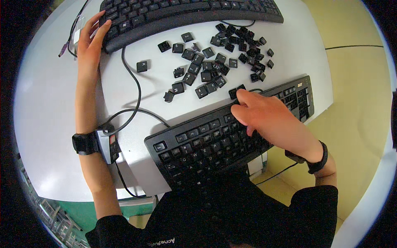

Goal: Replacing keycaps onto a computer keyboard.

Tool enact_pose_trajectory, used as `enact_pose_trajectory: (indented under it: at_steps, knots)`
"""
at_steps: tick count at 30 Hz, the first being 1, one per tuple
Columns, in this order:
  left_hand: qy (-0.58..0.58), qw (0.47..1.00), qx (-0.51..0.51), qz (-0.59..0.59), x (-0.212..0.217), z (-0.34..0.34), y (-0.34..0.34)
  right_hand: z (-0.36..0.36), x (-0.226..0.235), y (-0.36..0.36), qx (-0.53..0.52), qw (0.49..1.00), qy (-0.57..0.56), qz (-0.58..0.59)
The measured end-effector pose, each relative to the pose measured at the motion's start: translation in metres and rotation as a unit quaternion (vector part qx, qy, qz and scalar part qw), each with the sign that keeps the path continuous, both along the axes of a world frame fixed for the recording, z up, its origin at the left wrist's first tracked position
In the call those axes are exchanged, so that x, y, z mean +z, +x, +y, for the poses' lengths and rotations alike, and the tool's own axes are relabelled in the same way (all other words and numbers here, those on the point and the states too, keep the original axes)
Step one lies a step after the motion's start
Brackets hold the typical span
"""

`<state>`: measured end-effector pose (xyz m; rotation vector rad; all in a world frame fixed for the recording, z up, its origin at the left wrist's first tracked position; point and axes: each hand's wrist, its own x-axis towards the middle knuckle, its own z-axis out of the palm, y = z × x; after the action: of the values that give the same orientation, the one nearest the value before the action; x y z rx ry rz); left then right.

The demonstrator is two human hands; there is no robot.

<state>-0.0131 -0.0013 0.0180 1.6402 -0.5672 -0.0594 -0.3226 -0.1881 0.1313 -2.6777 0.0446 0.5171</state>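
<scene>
Pressing down at five o'clock, the right hand (271, 120) lays loose, spread fingers on the near keyboard (223, 136), a light, rigid slab best gripped by its long edges. At eleven o'clock, the left hand (89, 45) rests open on the far keyboard (186, 14). Small, slippery keycaps (215, 62) litter the white worktop (45, 103); yellow floor (355, 82) lies beyond.

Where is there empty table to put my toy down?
Bare white table lies left of the left hand and forearm. A smaller patch sits right of the loose black keycaps, above the near keyboard. Between both keyboards, keycaps and the cable crowd it.
</scene>
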Motion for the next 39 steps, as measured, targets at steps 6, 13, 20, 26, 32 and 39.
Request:
enact_pose_trajectory:
  at_steps: [6,13,20,26,32,39]
  knots:
    - [-0.017,1.000,-0.025,0.004,-0.001,0.003,0.004,-0.005,0.007,0.003,0.005,0.997,0.022,0.073]
    - [0.018,1.000,-0.001,-0.018,-0.007,0.004,0.005,-0.065,-0.002,0.010,-0.090,0.985,0.088,-0.121]
    - [-0.004,1.000,-0.014,-0.011,-0.006,0.004,0.004,-0.095,-0.026,0.010,-0.099,0.980,0.002,-0.171]
    - [0.021,0.999,0.006,-0.043,-0.001,0.004,0.000,-0.094,-0.033,0.005,-0.156,0.972,0.043,-0.171]
    - [0.010,1.000,-0.007,-0.023,-0.002,0.004,0.000,-0.094,-0.033,0.009,-0.159,0.974,0.042,-0.157]
    - [-0.006,1.000,-0.011,-0.016,-0.003,0.003,0.001,-0.069,-0.023,0.014,-0.170,0.962,0.126,-0.171]
